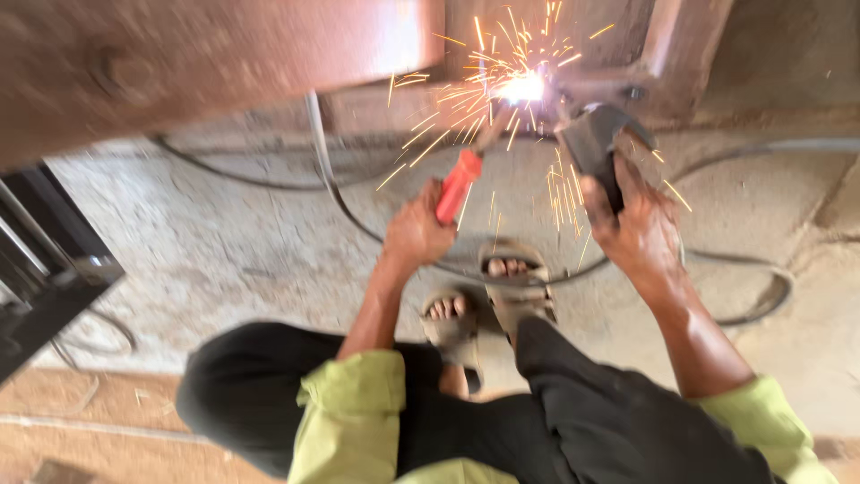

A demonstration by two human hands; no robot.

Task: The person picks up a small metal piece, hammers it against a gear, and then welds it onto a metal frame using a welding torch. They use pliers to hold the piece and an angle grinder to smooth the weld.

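L hand [417,231] clamped on red-handled electrode holder [459,185], R hand [638,229] gripping dark face shield [596,148]: keep arc [522,87] short, shield raised vs sparks, sandalled feet [488,300] back.

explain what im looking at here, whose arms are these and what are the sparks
The one picture comes from a camera worn on a person's head, looking down at their own arms, legs and sandalled feet. The left hand holds a red-handled welding holder in a closed grip. The right hand grips a dark handheld shield. Between them a bright arc throws orange sparks where the tool meets a rusty metal frame. Cables trail over the concrete floor.
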